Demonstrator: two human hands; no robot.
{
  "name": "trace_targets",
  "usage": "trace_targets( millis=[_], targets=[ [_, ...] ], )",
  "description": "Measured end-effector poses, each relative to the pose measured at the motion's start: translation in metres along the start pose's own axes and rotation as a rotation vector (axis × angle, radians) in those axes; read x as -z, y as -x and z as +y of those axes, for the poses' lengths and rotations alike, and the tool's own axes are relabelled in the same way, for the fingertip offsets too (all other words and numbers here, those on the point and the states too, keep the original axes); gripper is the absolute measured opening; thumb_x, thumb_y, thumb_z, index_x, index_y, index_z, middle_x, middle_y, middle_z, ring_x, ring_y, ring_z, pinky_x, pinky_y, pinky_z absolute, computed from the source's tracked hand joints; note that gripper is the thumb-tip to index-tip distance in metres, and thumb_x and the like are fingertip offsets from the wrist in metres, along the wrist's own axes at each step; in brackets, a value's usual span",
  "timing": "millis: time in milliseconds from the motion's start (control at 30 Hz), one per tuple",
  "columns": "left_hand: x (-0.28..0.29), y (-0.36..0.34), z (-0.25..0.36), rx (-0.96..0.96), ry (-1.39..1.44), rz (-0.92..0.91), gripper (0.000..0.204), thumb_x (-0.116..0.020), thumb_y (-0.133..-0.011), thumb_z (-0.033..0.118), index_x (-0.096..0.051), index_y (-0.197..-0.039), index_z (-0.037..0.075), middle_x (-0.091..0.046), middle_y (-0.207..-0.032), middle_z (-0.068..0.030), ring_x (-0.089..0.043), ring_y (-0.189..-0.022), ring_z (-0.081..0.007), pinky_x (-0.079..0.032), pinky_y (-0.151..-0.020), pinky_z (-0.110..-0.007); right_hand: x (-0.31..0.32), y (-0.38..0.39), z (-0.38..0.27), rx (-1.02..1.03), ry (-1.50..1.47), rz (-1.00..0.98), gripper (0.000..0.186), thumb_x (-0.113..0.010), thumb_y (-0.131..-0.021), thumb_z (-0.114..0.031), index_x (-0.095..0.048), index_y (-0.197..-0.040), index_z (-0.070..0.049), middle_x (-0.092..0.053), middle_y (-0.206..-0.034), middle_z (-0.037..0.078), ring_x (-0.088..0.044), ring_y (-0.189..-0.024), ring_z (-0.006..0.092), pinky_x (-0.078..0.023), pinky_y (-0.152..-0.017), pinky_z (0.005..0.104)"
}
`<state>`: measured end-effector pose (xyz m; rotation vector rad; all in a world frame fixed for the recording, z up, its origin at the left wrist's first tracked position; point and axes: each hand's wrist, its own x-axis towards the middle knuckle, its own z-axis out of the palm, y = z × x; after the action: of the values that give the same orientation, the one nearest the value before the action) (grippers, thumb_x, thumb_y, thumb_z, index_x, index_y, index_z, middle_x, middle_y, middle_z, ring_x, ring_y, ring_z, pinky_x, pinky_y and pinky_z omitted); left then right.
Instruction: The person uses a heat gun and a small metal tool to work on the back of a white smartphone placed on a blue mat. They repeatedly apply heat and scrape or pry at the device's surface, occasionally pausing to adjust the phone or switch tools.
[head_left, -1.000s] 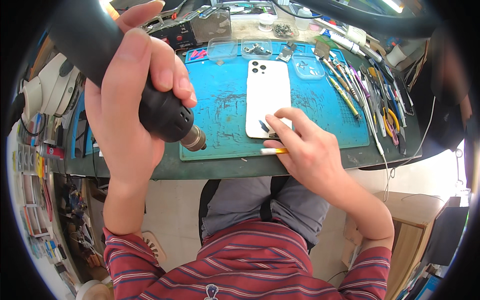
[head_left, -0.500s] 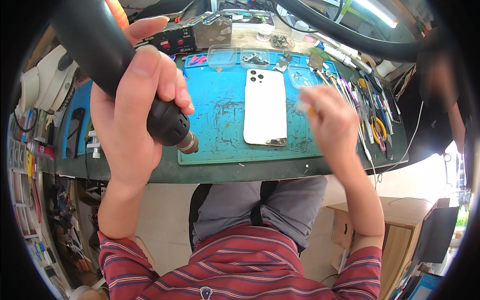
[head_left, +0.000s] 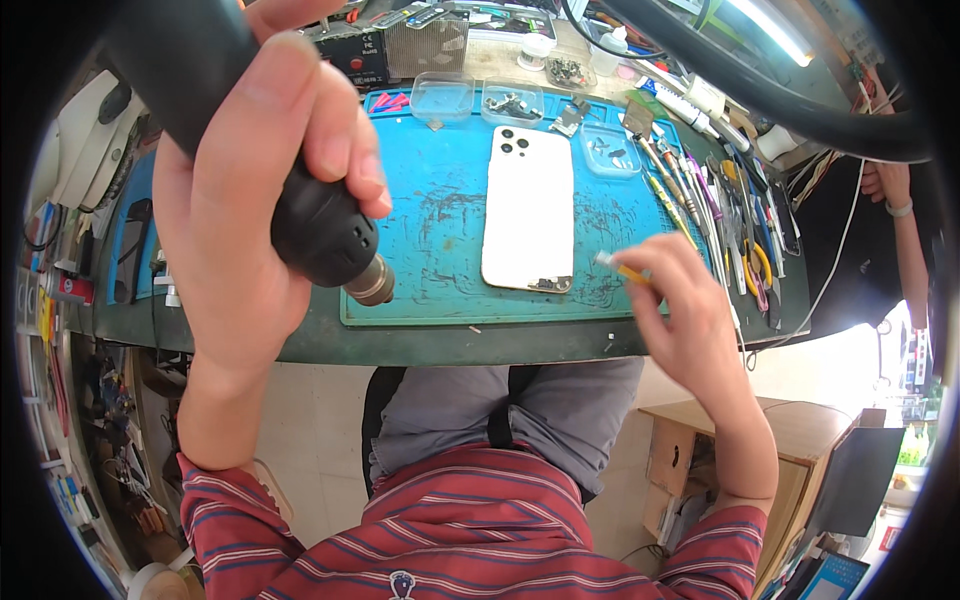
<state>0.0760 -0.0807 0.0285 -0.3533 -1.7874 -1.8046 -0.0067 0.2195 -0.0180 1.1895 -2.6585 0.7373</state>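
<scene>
With the left grip (head_left: 240, 190), holds a thick black handpiece (head_left: 325, 230) wrapped in the fingers, raised close to the camera, with its metal nozzle (head_left: 371, 283) angled down and to the right. With the right grip (head_left: 690, 310), pinches a slim yellow stick (head_left: 635, 275) with a pale end, apart from the phone (head_left: 528, 215) and just to its right. Between both hands: that white-backed phone, lying on a blue mat (head_left: 420, 155), with three camera lenses (head_left: 515, 143) at the far left corner and a dark patch (head_left: 550, 284) along the near edge. Beyond it, along the mat's far side: clear trays (head_left: 442, 97) and pink pieces (head_left: 390, 102). Farther right, among crowded hand tools: yellow-handled pliers (head_left: 763, 268). Beneath the mat: a dark green counter (head_left: 500, 346). At the far right: another person's hand (head_left: 885, 181), above a pale wristband (head_left: 900, 210).
</scene>
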Motion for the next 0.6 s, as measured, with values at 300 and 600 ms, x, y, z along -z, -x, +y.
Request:
trace_targets(
  millis=[300, 600],
  targets=[
    [-0.029, -0.009, -0.013, 0.081, 0.057, 0.005, 0.049, -0.044, -0.109, 0.029, -0.043, -0.143, -0.006, -0.049, -0.082, -0.0009, -0.052, -0.073, -0.0127, -0.05, -0.065, -0.029, -0.008, 0.01, -0.005, 0.384, 0.204, 0.027, 0.043, -0.071, -0.07, -0.003, -0.074, -0.112, -0.009, -0.065, -0.1, 0.001, -0.063, -0.074, 0.0147, -0.052, -0.061, 0.0293],
    [-0.062, -0.016, -0.017, 0.121, 0.095, 0.278, 0.039, -0.056, -0.104, 0.02, -0.048, -0.131, -0.007, -0.053, -0.071, -0.0069, -0.059, -0.06, -0.0185, -0.055, -0.056, -0.033, -0.014, 0.009, 0.001, 0.396, 0.166, 0.053, 0.042, -0.071, -0.068, -0.003, -0.076, -0.109, -0.008, -0.065, -0.1, 0.001, -0.06, -0.071, 0.0149, -0.05, -0.059, 0.0299]
  ],
)
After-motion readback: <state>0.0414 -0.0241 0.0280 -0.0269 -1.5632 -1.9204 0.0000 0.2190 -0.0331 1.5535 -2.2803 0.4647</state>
